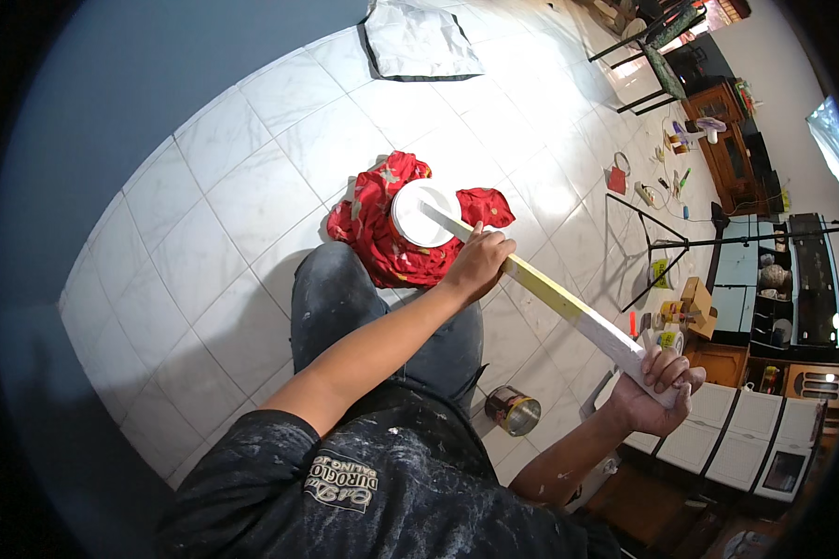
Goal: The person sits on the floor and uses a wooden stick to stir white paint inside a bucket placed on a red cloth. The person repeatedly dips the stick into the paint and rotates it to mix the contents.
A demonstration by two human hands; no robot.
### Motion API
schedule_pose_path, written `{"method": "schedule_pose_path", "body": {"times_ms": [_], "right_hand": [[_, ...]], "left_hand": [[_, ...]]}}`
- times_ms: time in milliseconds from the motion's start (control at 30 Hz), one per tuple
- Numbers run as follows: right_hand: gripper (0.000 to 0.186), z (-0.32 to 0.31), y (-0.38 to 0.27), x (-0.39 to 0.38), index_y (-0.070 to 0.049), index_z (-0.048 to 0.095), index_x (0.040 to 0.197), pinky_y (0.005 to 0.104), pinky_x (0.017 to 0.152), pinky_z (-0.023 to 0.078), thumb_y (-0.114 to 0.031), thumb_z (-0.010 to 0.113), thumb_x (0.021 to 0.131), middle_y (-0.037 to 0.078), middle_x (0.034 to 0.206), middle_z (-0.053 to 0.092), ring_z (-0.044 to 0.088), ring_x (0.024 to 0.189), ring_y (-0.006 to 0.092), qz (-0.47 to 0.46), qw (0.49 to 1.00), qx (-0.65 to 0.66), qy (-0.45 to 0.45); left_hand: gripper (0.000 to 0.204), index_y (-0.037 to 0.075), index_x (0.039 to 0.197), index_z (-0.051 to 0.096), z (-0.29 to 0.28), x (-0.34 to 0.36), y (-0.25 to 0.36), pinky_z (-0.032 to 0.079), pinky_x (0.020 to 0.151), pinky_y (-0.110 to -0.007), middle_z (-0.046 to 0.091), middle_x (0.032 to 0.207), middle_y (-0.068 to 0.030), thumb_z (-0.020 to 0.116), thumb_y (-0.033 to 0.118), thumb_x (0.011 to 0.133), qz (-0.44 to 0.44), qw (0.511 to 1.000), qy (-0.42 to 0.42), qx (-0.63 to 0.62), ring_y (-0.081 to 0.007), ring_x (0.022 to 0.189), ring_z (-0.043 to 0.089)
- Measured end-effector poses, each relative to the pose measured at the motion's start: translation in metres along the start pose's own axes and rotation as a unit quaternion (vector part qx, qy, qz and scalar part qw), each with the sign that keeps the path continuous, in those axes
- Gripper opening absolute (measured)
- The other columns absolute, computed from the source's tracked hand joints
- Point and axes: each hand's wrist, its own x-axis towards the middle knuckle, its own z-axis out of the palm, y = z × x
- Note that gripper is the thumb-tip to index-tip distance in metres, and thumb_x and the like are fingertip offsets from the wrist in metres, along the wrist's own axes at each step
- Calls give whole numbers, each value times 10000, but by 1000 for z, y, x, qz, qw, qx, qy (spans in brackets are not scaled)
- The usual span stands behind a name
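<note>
A long flat stick [559, 300], yellowish along its middle and coated white toward the near end, slants across in front of me. My left hand [480, 265] is closed around its lower part, close to a white bucket [396, 224]. At the raised end, my right hand [657, 389] grips the stick with the fingers wrapped over it. The far tip dips into the white material [426, 197] inside the bucket, so that end is hidden. Beneath the bucket lies a crumpled red patterned cloth [368, 224], spread on the tiles by my knees.
A white sheet or bag [419, 42] lies farther off on the tiled floor [252, 196]. An open metal can [515, 412] stands near my right leg. To the right are a black metal stand [657, 244], cardboard boxes [697, 307], scattered tools and cabinets [718, 424]. A blue wall [140, 102] borders the left.
</note>
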Motion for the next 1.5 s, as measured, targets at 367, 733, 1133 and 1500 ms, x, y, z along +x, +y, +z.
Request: {"method": "schedule_pose_path", "body": {"times_ms": [367,733,1133,1500], "right_hand": [[208,66,65,-30,-39,432,759,366,495,414,-148,602,808,79,541,442,429,485,182,3,989,-87,-121],[201,32,99,-42,-65,395,808,358,571,387,-172,565,800,40,569,372,370,526,158,64,997,-11,-33],[153,9,49,-25,-81,376,826,370,564,400,-167,503,827,50,568,381,390,523,162,-16,998,-28,-46],[183,40,43,-12,-20,441,783,356,510,408,-76,587,878,77,565,437,411,499,168,-11,993,-95,-74]], "left_hand": [[82,23,844,542,23,-9,-61,489,915,-505,616,911,-199,615,59,839,-16,999,18,-46,-418,959,615],[109,43,886,577,-7,-44,-92,504,789,-458,626,940,-160,566,151,890,-91,993,-57,40,-369,978,620],[114,45,902,639,3,-5,-41,498,841,-420,630,892,-129,556,36,825,-21,999,10,39,-328,961,616],[91,45,904,626,29,-1,-44,498,797,-450,633,907,-153,577,95,846,-47,998,-51,2,-356,932,624]]}}
